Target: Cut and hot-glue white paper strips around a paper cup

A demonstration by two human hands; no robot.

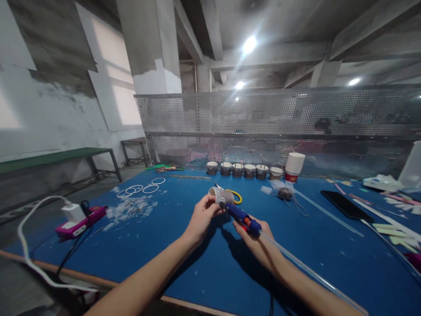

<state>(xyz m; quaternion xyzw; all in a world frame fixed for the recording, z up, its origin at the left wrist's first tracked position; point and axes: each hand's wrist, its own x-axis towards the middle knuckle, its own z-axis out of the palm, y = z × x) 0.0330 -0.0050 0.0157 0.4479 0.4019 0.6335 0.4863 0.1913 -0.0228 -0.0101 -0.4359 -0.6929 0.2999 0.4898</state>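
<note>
Magenta power strip point(80, 224): lay at the left of the blue tabletop point(131, 245), bearing a white plug block point(73, 213).
Thin white rings point(150, 189): lay flat farther back, some overlapping, near a scatter of white flakes point(131, 210).
Left hand point(204, 215): pinched thumb and fingertips nearly together on the lower edge of a small grey-sided, pale-lined cup point(226, 195).
Cup position: tipped on its side above the middle of the table, with open mouth turned leftward.
Cup handling: seemed light, thin-walled and easily dented, with a rough, unslippery outside; best taken lightly by the rim or around the firmer base, clear of the hot nozzle.
Curved yellow plastic handle point(238, 196): showed just behind the cup, probably belonging to scissors.
Six small dark-sided cups with pale rims point(249, 171): stood in a row at the back.
Blue glue gun with orange parts point(239, 215): pointed at the cup's lower edge, trailing a long clear glue stick point(305, 267); could not tell contact from a narrow gap.
Right hand point(258, 241): curled around the gun's grip, with fingers closed and partly hidden.
Grey yarn ball point(284, 193): rested to the right, before a stack of white paper cups with a red base point(295, 164).
Black phone point(346, 205): lay flat farther right.
</note>
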